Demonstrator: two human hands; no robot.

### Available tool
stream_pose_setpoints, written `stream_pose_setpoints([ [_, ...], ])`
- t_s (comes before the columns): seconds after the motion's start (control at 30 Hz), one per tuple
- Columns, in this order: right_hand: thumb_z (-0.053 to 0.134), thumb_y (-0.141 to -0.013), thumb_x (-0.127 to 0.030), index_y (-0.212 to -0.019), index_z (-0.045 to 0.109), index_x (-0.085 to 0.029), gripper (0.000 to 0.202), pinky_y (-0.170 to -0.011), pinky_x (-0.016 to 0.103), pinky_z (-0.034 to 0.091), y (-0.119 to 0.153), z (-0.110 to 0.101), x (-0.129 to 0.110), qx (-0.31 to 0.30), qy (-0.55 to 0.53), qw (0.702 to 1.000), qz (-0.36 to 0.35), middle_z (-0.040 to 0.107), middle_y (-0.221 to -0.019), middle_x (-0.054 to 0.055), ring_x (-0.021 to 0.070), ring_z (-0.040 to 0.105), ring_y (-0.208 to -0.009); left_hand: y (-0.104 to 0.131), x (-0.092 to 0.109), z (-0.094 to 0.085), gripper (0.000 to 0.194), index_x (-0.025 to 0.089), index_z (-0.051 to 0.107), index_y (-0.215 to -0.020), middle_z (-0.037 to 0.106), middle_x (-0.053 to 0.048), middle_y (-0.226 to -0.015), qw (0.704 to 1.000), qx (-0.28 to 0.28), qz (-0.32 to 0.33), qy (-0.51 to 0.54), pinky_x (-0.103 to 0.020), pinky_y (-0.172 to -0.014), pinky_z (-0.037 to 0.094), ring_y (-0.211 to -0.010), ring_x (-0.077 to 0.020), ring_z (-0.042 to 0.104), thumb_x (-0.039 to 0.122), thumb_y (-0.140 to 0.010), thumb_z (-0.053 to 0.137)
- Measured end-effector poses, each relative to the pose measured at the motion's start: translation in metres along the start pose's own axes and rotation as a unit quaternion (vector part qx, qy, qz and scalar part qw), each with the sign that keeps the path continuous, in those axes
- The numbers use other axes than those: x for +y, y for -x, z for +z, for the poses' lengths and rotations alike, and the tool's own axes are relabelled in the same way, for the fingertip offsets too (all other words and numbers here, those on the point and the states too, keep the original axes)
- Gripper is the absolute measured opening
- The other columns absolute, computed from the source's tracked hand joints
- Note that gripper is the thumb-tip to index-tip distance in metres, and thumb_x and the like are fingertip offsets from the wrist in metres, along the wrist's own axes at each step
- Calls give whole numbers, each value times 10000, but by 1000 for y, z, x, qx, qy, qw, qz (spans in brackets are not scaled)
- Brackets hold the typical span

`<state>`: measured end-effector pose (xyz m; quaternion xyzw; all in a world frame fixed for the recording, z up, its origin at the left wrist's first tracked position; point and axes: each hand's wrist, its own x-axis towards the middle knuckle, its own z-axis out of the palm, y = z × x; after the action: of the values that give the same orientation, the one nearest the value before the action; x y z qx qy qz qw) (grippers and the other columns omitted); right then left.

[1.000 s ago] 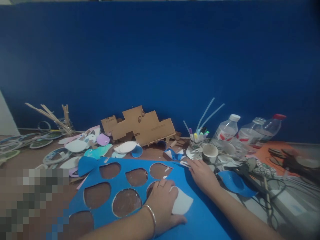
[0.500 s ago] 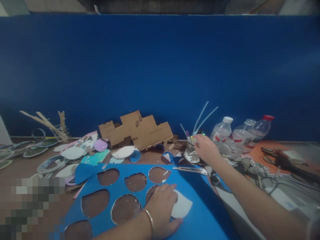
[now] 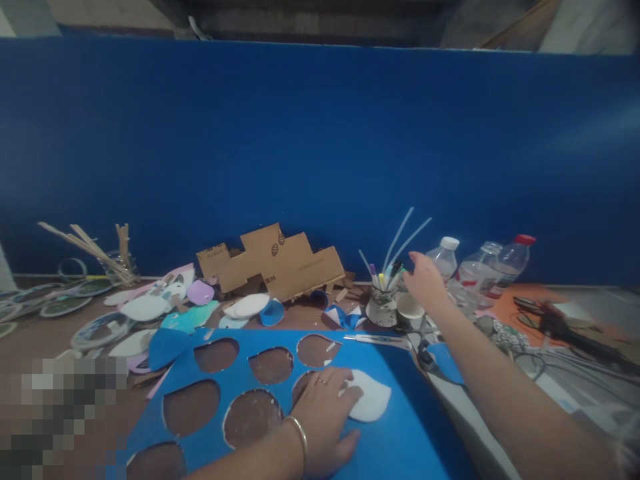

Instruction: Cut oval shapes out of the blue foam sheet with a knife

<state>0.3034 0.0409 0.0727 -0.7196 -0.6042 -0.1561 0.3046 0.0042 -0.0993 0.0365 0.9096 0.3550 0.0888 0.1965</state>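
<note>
My left hand (image 3: pixel 327 413) lies open on a blue sheet (image 3: pixel 400 443) that has several leaf-shaped holes cut in it. Its fingertips touch the edge of a white leaf-shaped piece (image 3: pixel 371 396) lying on the sheet. Beside a patterned cup (image 3: pixel 383 307) of markers, pens and pale strips, my right hand (image 3: pixel 424 279) is raised with its visible fingers apart. I see nothing in it, though its far fingers are partly hidden. A white utility knife (image 3: pixel 377 341) rests at the sheet's far edge, below the cup.
Plastic bottles (image 3: pixel 515 263) stand at the back right, near a dark tool (image 3: pixel 555 327) and cables. Cardboard pieces (image 3: pixel 300 267) lean against the blue wall. Cut shapes (image 3: pixel 145 307), tape rolls (image 3: pixel 95 330) and a jar of sticks (image 3: pixel 123 267) crowd the left.
My right hand has moved off the marker cup to the right, uncovering the markers. The white leaf-shaped piece has shifted slightly right and away under my left fingertips.
</note>
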Motion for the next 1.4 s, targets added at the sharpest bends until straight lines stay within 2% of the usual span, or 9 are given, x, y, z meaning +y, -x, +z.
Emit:
stream_pose_setpoints([
  [0.13, 384, -672, -40, -1096, 535, -90, 453, -802, 313, 433, -7, 6, 20, -58, -33, 998, 24, 631, -1016, 140, 206, 597, -906, 0, 2, -5, 296, 259, 545, -1036, 533, -45, -1117, 1000, -4, 24, -12, -415, -874, 390, -1011, -242, 466, 330, -750, 519],
  [0.3, 449, -682, -92, -939, 614, -143, 309, -730, 286, 445, -8, 12, 27, -108, -60, 992, 16, 676, -858, 85, 191, 618, -808, 1, -1, 1, 481, 269, 427, -1218, 484, -41, -1235, 998, -8, 59, -14, -433, -964, 332, -1112, -254, 421, 338, -753, 526],
  [0.4, 466, -703, -132, -927, 604, -161, 265, -692, 289, 441, -8, 14, 24, -108, -65, 992, 19, 673, -845, 73, 194, 611, -792, 1, -3, 5, 549, 259, 357, -1280, 417, -41, -1317, 998, -8, 66, -7, -426, -1022, 284, -1190, -248, 367, 347, -762, 517],
  [0.5, 457, -715, -134, -933, 598, -176, 264, -657, 270, 437, -8, 15, 21, -111, -72, 991, 19, 669, -862, 59, 177, 609, -767, 1, -5, 8, 522, 272, 381, -1263, 393, -31, -1343, 998, -11, 60, -3, -420, -1040, 270, -1220, -241, 347, 342, -763, 516],
  [0.67, 464, -698, -106, -1006, 592, -211, 349, -689, 257, 426, -5, 13, 18, -108, -69, 992, -2, 652, -921, 39, 159, 596, -783, 0, -6, 12, 488, 252, 421, -1229, 387, -43, -1349, 998, -10, 56, -11, -429, -1048, 263, -1232, -240, 342, 319, -756, 521],
  [0.87, 525, -687, -159, -921, 629, -193, 258, -740, 256, 412, 2, 14, 13, -123, -48, 991, -35, 632, -950, 54, 169, 579, -818, -3, -8, 18, 538, 220, 385, -1265, 382, -59, -1352, 996, -12, 83, -36, -445, -1057, 236, -1250, -246, 315, 275, -749, 527],
  [0.97, 508, -687, -132, -931, 625, -187, 276, -751, 264, 404, 2, 15, 12, -122, -35, 991, -37, 628, -949, 63, 176, 573, -827, -3, -7, 15, 529, 231, 396, -1257, 399, -65, -1330, 996, 3, 77, -38, -461, -1020, 286, -1212, -264, 348, 298, -750, 531],
  [1.13, 472, -691, -80, -928, 627, -179, 300, -754, 267, 397, 0, 16, 11, -127, -16, 991, -44, 628, -951, 77, 189, 573, -847, -3, -4, 9, 353, 256, 517, -1110, 513, -52, -1159, 998, 24, 40, -43, -454, -881, 393, -1031, -251, 463, 295, -760, 513],
  [1.4, 426, -693, -40, -922, 625, -177, 333, -669, 252, 401, 0, 13, 13, -105, 1, 993, -45, 657, -823, 60, 178, 583, -758, -5, -8, 17, 530, 243, 374, -1268, 431, -63, -1291, 996, 11, 63, -54, -472, -955, 317, -1135, -279, 394, 351, -767, 508],
])
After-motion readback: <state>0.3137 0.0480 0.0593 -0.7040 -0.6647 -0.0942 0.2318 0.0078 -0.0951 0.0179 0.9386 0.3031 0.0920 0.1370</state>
